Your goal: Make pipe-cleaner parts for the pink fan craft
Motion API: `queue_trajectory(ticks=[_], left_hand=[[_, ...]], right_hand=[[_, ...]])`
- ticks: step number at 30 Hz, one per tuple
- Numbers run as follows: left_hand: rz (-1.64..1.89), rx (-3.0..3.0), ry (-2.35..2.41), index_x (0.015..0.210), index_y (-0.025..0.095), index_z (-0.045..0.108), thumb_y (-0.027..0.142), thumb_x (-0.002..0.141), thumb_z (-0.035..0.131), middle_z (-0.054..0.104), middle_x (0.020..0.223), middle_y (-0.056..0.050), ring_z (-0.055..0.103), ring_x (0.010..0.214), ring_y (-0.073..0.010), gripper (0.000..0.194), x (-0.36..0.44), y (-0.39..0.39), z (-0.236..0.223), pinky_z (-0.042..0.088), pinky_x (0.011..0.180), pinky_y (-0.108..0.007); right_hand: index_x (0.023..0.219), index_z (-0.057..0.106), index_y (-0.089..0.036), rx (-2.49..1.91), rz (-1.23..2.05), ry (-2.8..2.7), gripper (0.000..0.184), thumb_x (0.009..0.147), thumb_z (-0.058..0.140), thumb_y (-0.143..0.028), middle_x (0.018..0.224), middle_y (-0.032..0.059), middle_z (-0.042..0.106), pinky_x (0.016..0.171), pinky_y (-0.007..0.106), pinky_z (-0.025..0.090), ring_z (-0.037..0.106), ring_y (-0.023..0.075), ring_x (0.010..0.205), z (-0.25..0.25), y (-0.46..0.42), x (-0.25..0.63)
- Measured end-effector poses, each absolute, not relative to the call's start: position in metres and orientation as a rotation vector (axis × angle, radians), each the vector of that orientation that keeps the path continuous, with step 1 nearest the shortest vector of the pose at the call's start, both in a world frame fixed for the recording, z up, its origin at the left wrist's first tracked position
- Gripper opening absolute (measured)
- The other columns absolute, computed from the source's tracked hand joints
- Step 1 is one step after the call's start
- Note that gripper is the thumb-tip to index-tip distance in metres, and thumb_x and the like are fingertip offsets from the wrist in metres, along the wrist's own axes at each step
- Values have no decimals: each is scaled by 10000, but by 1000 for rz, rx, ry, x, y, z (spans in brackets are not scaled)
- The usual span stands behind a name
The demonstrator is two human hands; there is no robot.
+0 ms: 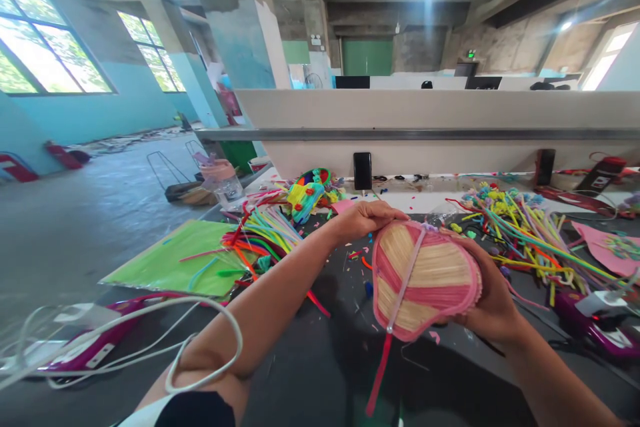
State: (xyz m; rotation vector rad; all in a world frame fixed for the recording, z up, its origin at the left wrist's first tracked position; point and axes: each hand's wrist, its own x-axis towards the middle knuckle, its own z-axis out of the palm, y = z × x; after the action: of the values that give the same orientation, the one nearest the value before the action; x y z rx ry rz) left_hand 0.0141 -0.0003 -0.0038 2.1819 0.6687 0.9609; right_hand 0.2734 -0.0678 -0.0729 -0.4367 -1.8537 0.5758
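Ahead of the left hand (367, 217) and the right hand (493, 300) stands a long pale partition (400, 110), and under the hands a dark tabletop (310, 380) is spread. To the left of the left hand lies a bright green sheet (155, 257), and partly over it a bundle of coloured pipe cleaners (273, 230). A second heap of pipe cleaners (530, 233), with many yellow ones, is just beyond the right hand, toward its right. Between the hands I see the main thing, a rounded pink-and-beige craft panel (445, 273), raised above the tabletop and tilted with its striped face to the person. The right hand is closed around its right edge. The fingers of the left hand are bent and touch its upper left edge; whether they really pinch it, I cannot tell. Near the left forearm is a purple power strip (80, 355), and another purple power strip (593, 330) is to the right of the right hand. Farther than the left hand, on its left, stands a clear bottle with a pink lid (225, 180); straight beyond that hand a black smartphone (363, 170) stands upright. Below the hands, a red strip (380, 373) hangs from the panel, and small pink scraps (434, 337) lie nearby.
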Motion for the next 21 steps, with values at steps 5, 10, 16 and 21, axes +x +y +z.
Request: queue_trajectory(ticks=[5,10,16,21], left_hand=[[929,2226,659,1111,282,673,195,809,578,678,1079,-86,593,1031,-187,328,11,-2,-6,413,948,-339],[880,2102,694,1184,304,622,211,803,579,639,1202,-54,554,1135,-192,394,11,-2,-18,421,953,-338],[935,1934,728,1150,272,653,264,797,590,707,1002,-81,657,852,-176,359,7,2,-29,518,723,-277],[805,1725,702,1188,248,631,292,790,600,692,697,-64,606,478,-130,402,4,-1,-28,501,498,-244]], right_hand=[[1356,369,-247,-481,585,-1825,937,557,812,-454,1385,138,432,1060,489,351,420,347,1275,-73,-63,277],[1355,374,-248,-485,564,-1846,928,560,811,-445,1373,138,443,1063,499,348,430,355,1264,-75,-60,281],[1362,370,-246,-490,561,-1843,972,530,828,-449,1376,134,445,1059,494,363,428,364,1267,-75,-62,281],[1365,378,-239,-482,563,-1868,948,553,808,-472,1385,130,439,1080,495,339,399,366,1289,-77,-62,283]])
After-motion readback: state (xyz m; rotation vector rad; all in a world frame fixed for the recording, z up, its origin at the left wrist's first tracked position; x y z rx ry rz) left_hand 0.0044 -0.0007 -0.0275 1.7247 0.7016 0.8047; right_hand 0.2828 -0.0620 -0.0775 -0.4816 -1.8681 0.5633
